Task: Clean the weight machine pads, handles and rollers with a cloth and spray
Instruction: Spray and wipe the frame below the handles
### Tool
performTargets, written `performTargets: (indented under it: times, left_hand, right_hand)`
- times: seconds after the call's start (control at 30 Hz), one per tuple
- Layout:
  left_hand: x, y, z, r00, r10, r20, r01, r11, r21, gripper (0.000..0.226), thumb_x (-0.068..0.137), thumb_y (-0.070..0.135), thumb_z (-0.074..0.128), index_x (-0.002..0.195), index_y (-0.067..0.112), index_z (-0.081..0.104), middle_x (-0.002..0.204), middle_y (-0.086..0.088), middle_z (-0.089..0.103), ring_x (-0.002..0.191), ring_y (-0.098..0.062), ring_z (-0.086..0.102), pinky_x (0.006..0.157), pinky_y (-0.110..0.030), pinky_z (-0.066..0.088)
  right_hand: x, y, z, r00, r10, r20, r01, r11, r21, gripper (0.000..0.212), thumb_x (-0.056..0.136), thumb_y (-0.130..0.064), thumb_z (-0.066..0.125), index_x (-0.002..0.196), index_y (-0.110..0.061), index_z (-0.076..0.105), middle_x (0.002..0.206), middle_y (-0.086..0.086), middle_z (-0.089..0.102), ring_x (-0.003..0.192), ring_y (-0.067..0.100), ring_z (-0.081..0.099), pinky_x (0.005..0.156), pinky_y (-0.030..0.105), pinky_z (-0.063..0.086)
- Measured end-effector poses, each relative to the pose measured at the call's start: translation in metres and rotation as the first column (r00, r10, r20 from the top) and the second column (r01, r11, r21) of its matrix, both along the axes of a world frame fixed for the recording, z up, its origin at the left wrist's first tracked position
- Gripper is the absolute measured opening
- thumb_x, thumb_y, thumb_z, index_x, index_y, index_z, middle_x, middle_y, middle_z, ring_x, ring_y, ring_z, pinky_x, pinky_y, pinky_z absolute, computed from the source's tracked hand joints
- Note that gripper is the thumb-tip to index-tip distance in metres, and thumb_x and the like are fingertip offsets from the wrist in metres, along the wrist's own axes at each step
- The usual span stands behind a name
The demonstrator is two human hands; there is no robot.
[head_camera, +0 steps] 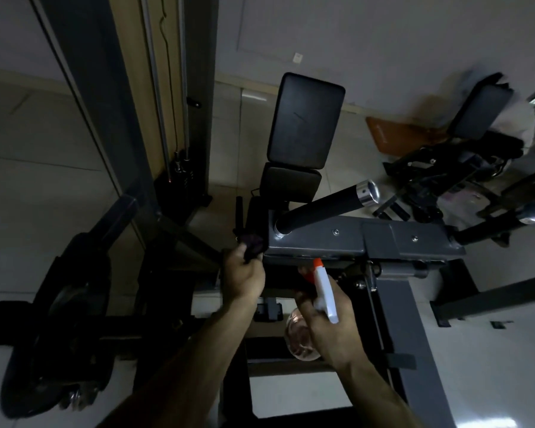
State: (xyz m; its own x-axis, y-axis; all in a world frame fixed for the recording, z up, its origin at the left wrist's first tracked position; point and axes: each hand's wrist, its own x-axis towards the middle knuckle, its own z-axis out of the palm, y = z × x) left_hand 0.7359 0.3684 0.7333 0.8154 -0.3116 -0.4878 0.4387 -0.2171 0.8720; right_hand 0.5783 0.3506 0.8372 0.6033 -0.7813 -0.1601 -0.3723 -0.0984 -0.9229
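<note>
My left hand (244,274) grips a dark cloth (254,242) bunched against the left end of the machine's grey arm (346,239). A spray bottle (318,296) with a white trigger head and an orange nozzle is held in my right hand (328,325), the nozzle pointing up at the underside of that arm. A black handle (322,205) with a chrome cap sticks out of the arm toward the right. Beyond it stand two black pads, a large one (305,122) above a small one (291,183).
A dark upright frame post (112,97) with cables rises on the left. Weight plates (71,304) sit low on the left. A second handle (507,220) and another machine with a black pad (479,109) crowd the right. A grey support leg (405,335) runs down below my right hand.
</note>
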Motion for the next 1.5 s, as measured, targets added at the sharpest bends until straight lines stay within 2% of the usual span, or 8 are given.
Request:
performTargets:
  times: [0.33, 0.57, 0.77, 0.93, 1.07, 1.2, 1.37, 1.5]
  left_hand:
    - [0.011, -0.017, 0.038, 0.955, 0.191, -0.228, -0.205, 0.978, -0.039, 0.046, 0.100, 0.004, 0.055, 0.145, 0.014, 0.053, 0.134, -0.003, 0.062, 0.125, -0.025, 0.059, 0.094, -0.027, 0.046]
    - [-0.034, -0.036, 0.052, 0.589, 0.164, -0.791, -0.492, 0.850, -0.190, 0.037, 0.103, 0.025, 0.046, 0.126, 0.003, 0.064, 0.118, -0.014, 0.069, 0.114, -0.034, 0.066, 0.098, -0.044, 0.053]
    - [-0.058, -0.093, 0.004, 0.631, -0.067, -0.773, -0.199, 0.949, -0.244, 0.059, 0.080, 0.036, 0.051, 0.127, 0.004, 0.066, 0.118, -0.020, 0.072, 0.106, -0.038, 0.070, 0.089, -0.058, 0.057]
    - [-0.086, -0.094, 0.067, 0.620, -0.099, -0.778, -0.109, 0.971, -0.211, 0.029, 0.105, 0.022, 0.039, 0.093, 0.006, 0.060, 0.084, -0.012, 0.063, 0.070, -0.025, 0.059, 0.056, -0.033, 0.045]
    - [-0.058, -0.063, 0.062, 0.615, -0.044, -0.787, -0.205, 0.955, -0.214, 0.021, 0.105, 0.010, 0.043, 0.091, 0.005, 0.058, 0.110, -0.011, 0.061, 0.085, -0.024, 0.061, 0.071, -0.031, 0.054]
    - [-0.037, -0.036, 0.048, 0.583, 0.116, -0.804, -0.366, 0.921, -0.133, 0.022, 0.103, 0.006, 0.047, 0.083, 0.006, 0.055, 0.105, -0.012, 0.061, 0.073, -0.023, 0.055, 0.077, -0.024, 0.053]
    - [-0.070, -0.072, 0.063, 0.566, -0.131, -0.814, -0.140, 0.958, -0.252, 0.037, 0.105, 0.017, 0.037, 0.088, 0.001, 0.065, 0.069, -0.019, 0.071, 0.073, -0.029, 0.061, 0.060, -0.037, 0.046]
    - [-0.043, -0.072, 0.036, 0.597, -0.036, -0.801, -0.166, 0.972, -0.167, 0.023, 0.099, 0.011, 0.050, 0.115, 0.002, 0.063, 0.110, -0.016, 0.067, 0.086, -0.031, 0.061, 0.086, -0.039, 0.057]
  right_hand:
    - [-0.004, -0.001, -0.006, 1.000, 0.004, -0.001, -0.004, 1.000, -0.023, 0.037, 0.095, -0.005, 0.070, 0.124, -0.028, 0.067, 0.109, -0.010, 0.074, 0.102, 0.002, 0.069, 0.082, 0.011, 0.051]
    - [-0.016, -0.004, 0.007, 0.998, -0.044, -0.037, 0.044, 0.999, -0.022, 0.026, 0.091, 0.006, 0.063, 0.098, -0.018, 0.068, 0.065, 0.017, 0.049, 0.058, 0.018, 0.052, 0.060, 0.025, 0.052]
    - [-0.055, -0.009, 0.039, 0.996, -0.070, 0.049, 0.075, 0.993, -0.088, 0.036, 0.096, 0.002, 0.063, 0.116, -0.027, 0.071, 0.063, -0.014, 0.060, 0.063, 0.000, 0.062, 0.064, 0.013, 0.050]
    - [-0.076, -0.012, 0.042, 0.985, -0.156, 0.069, 0.160, 0.986, -0.043, 0.030, 0.097, -0.003, 0.062, 0.118, -0.021, 0.071, 0.063, -0.004, 0.059, 0.066, 0.015, 0.066, 0.070, 0.027, 0.056]
    - [-0.075, -0.011, 0.038, 0.982, -0.155, 0.109, 0.158, 0.987, -0.022, 0.028, 0.096, -0.002, 0.063, 0.113, -0.023, 0.072, 0.084, 0.032, 0.060, 0.083, 0.046, 0.063, 0.067, 0.026, 0.055]
    - [-0.070, -0.009, 0.031, 0.979, -0.162, 0.120, 0.167, 0.986, -0.030, 0.039, 0.096, 0.002, 0.063, 0.123, -0.025, 0.069, 0.087, 0.030, 0.062, 0.078, 0.037, 0.067, 0.066, 0.019, 0.055]
    - [-0.071, -0.011, 0.018, 0.974, -0.221, 0.047, 0.222, 0.975, -0.015, 0.014, 0.094, 0.002, 0.062, 0.105, 0.009, 0.057, 0.066, 0.023, 0.046, 0.057, 0.034, 0.048, 0.058, 0.030, 0.047]
    - [-0.075, -0.006, 0.029, 0.972, -0.229, 0.042, 0.231, 0.973, -0.022, 0.008, 0.096, -0.007, 0.066, 0.103, -0.012, 0.067, 0.067, 0.018, 0.050, 0.060, 0.031, 0.054, 0.062, 0.021, 0.051]
